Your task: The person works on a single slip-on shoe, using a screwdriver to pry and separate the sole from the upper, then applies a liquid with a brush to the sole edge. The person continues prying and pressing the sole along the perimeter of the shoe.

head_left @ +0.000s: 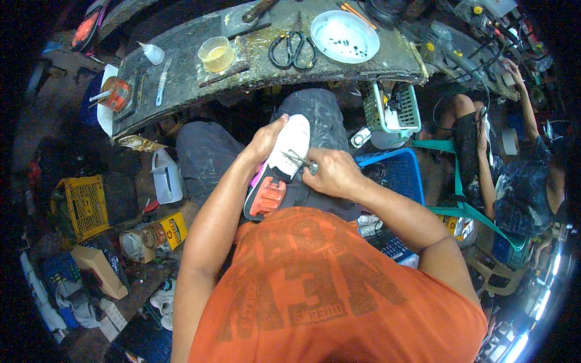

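On my grey-trousered lap is a shoe (290, 136) with a white upper, pink edging and an orange, moulded piece (267, 196) at its near end. My left hand (265, 145) grips the shoe along its left side, fingers near the toe. My right hand (333, 172) is closed around a thin metal tool (298, 157), whose shaft lies over the white part of the shoe; its exact kind is unclear.
A workbench (181, 91) ahead carries black scissors (282, 51), a cup (215, 58), a bowl (344, 35) and several tools. Baskets (405, 169), a yellow crate (85, 209) and a white jug (166, 175) surround my legs. A co-worker (523, 175) sits at the right.
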### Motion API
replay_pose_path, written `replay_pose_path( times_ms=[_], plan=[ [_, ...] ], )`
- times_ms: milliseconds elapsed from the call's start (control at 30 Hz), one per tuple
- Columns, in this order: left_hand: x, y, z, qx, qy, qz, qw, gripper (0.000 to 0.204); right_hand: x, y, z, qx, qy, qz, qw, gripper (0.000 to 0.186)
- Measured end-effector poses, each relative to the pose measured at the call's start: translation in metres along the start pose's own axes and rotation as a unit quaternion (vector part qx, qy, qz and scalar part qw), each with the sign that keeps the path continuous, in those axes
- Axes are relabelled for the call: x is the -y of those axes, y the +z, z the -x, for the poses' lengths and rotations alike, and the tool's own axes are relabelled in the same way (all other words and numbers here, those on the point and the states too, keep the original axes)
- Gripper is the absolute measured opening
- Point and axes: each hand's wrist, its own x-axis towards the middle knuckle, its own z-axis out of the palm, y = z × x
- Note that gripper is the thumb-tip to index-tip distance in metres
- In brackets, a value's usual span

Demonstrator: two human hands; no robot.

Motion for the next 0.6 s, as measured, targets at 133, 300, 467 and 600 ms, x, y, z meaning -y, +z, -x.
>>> replay_pose_path(
  times_ms=[133, 300, 467, 600],
  plan=[
    [-0.0003, -0.0012, -0.0002, -0.002, -0.002, 0.001, 1.000, 0.059, 0.0015, 0.0008, 0.0026, 0.008, -0.014, 0.019, 1.000, 0.032],
    [0.0007, -0.0013, -0.0016, 0.001, 0.003, 0.002, 1.000, 0.058, 0.0011, 0.0014, 0.0017, 0.007, -0.021, 0.027, 0.999, 0.029],
    [-0.0004, 0.0009, -0.0008, -0.003, 0.016, -0.001, 1.000, 0.058, 0.0011, 0.0031, 0.0000, -0.012, -0.014, 0.017, 1.000, 0.028],
    [-0.0025, 0.0024, 0.0025, -0.008, 0.012, 0.002, 1.000, 0.057, 0.0026, 0.0033, 0.0025, 0.010, -0.032, 0.032, 0.999, 0.029]
  ],
)
